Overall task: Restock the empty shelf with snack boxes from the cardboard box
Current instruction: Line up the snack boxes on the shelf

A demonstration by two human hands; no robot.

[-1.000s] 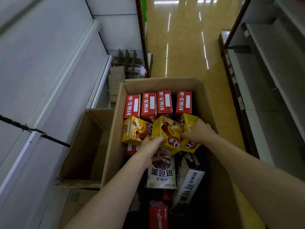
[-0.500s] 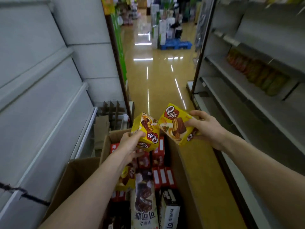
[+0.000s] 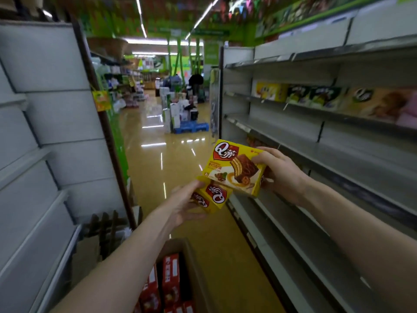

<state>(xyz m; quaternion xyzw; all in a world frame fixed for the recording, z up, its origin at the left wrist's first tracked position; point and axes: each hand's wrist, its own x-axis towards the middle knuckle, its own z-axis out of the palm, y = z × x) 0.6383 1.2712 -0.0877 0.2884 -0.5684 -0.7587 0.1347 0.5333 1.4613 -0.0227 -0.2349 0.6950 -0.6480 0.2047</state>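
While your left hand (image 3: pixel 185 205) gripped one yellow snack box (image 3: pixel 214 196), your right hand (image 3: pixel 282 175) gripped a second box (image 3: pixel 234 169) just above.

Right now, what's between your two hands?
Head view: just two yellow boxes, the lower box in the left hand, the upper box in the right hand.

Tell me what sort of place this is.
A supermarket aisle, most likely: long metal shelves, boxed snacks on one tier, and a glossy floor leading to goods stacked on a blue pallet.

Glossy tan floor (image 3: pixel 180 168), grey panelled wall (image 3: pixel 56 114) left, ceiling strip lights (image 3: pixel 141 21).
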